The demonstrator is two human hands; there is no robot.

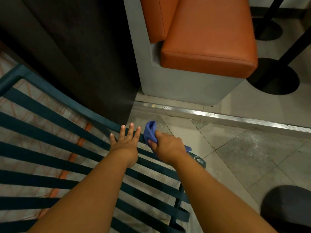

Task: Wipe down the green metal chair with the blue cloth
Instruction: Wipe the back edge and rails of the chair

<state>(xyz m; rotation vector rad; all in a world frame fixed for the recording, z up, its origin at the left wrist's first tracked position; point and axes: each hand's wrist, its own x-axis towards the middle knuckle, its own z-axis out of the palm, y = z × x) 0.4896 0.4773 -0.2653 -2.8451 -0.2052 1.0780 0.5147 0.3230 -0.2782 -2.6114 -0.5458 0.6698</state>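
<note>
The green metal chair (50,145) fills the lower left, its dark teal slats running diagonally under both my arms. My left hand (125,143) lies flat on the slats near the chair's far edge, fingers spread, holding nothing. Just to its right, my right hand (168,145) is closed on the bunched blue cloth (150,132), which presses against the chair's rim. A tail of the cloth sticks out behind my right wrist.
A dark wall panel (75,47) rises behind the chair. An orange cushioned bench (208,41) on a grey base stands at the top right. A metal floor strip (218,116) crosses the tiled floor. Black round table bases (276,78) stand at the right, a dark round object (286,207) at the lower right.
</note>
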